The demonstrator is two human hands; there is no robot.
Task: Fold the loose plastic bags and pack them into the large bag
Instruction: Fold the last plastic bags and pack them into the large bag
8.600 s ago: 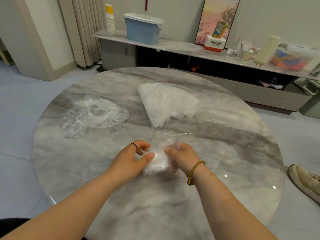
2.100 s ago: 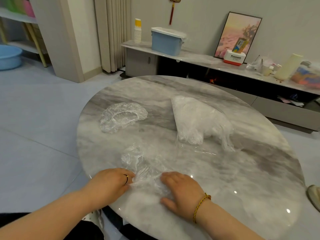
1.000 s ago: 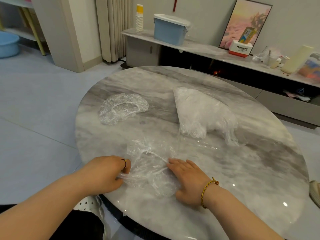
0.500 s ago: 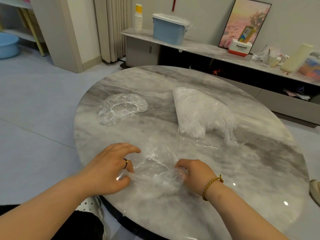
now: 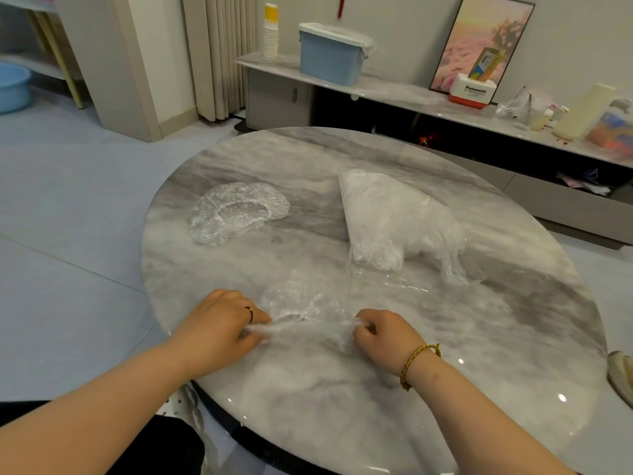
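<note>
A thin clear plastic bag (image 5: 301, 313) lies crumpled on the round marble table (image 5: 479, 354) near its front edge. My left hand (image 5: 219, 327) pinches its left end and my right hand (image 5: 383, 334) pinches its right end, so the near edge runs stretched between them. A second loose clear bag (image 5: 236, 210) with an elastic rim lies at the table's left. The large bag (image 5: 394, 214), stuffed with white folded plastic, lies at the middle right, its open mouth toward me.
A low marble shelf (image 5: 394, 94) runs along the back wall with a blue lidded box (image 5: 330, 54), a stack of paper cups, a framed picture and small items. A shoe (image 5: 621, 375) shows at the far right edge. Floor lies to the left.
Both hands have drawn apart, pulling the bag's near edge into a stretched band. My left fingers, spread half a second ago, now close on the plastic.
</note>
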